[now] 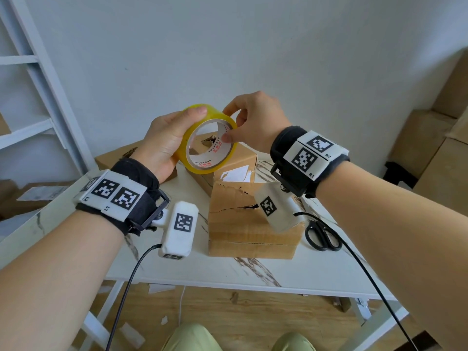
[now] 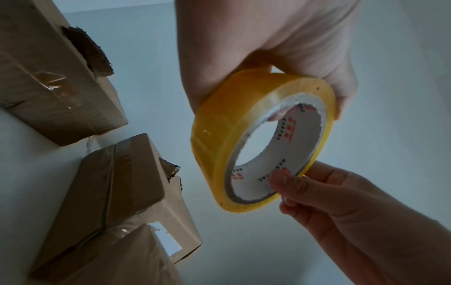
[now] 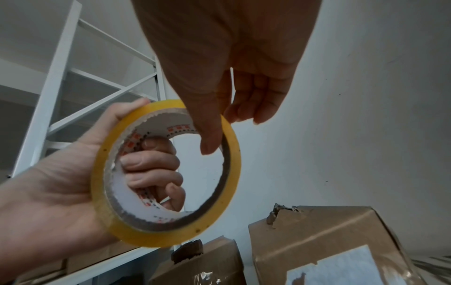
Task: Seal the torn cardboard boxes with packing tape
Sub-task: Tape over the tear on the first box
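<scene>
A yellow packing tape roll is held up above the table. My left hand grips it, with fingers curled through the core and the thumb on the outer band. My right hand pinches the roll's right rim, thumb inside the core and fingers outside. Below stand three cardboard boxes. The near box has a jagged tear across its top. The middle box has a torn hole. The left box is torn too.
Black scissors lie on the white marbled table, right of the near box. A white shelf frame stands at the left. More cardboard boxes are stacked at the right wall. Paper scraps lie on the wooden floor.
</scene>
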`<act>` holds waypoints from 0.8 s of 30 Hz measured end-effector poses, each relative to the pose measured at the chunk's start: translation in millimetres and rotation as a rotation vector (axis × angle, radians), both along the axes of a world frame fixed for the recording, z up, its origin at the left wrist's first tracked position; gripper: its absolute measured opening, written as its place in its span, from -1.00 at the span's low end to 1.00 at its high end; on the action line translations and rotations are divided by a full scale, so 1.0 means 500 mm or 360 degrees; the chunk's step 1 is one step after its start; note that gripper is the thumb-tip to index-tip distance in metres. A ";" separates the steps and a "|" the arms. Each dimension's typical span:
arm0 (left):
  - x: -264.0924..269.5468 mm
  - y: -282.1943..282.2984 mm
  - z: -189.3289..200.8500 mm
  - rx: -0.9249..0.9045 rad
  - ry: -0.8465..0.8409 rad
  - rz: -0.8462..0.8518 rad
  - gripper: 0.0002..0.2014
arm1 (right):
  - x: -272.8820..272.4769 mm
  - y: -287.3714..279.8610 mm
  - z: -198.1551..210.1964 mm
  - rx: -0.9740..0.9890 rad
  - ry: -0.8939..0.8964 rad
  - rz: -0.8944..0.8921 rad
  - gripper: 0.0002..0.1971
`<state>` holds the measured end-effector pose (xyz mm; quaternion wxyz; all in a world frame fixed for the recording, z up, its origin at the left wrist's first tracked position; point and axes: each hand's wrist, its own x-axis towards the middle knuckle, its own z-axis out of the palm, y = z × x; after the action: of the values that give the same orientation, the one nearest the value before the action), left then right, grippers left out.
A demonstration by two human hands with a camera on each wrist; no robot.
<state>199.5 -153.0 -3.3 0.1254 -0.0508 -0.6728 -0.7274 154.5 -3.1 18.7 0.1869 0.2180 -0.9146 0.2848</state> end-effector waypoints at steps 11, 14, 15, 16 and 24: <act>-0.015 -0.005 -0.007 -0.0014 0.0004 0.0019 -0.83 | -0.004 -0.003 -0.004 -0.0038 0.0017 -0.0003 -0.68; -0.018 -0.013 -0.009 0.0043 -0.0037 0.0059 -0.68 | -0.004 0.009 0.005 -0.0009 -0.0114 0.0043 -0.77; -0.020 -0.019 -0.012 0.0069 -0.0056 0.0073 -0.68 | -0.005 0.016 0.007 -0.0041 -0.0157 0.0047 -0.82; -0.022 -0.024 -0.013 0.0104 -0.0074 0.0080 -0.72 | -0.007 0.021 0.007 -0.0095 -0.0191 0.0054 -0.87; -0.039 -0.032 -0.027 0.0408 -0.0149 -0.0095 -0.57 | -0.015 0.020 -0.012 -0.0773 -0.0442 0.0182 -0.91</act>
<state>180.2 -169.2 -17.0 0.0777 -0.0203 -0.5776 -0.8123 147.1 6.9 12.5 0.0901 0.1770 -0.8226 0.5329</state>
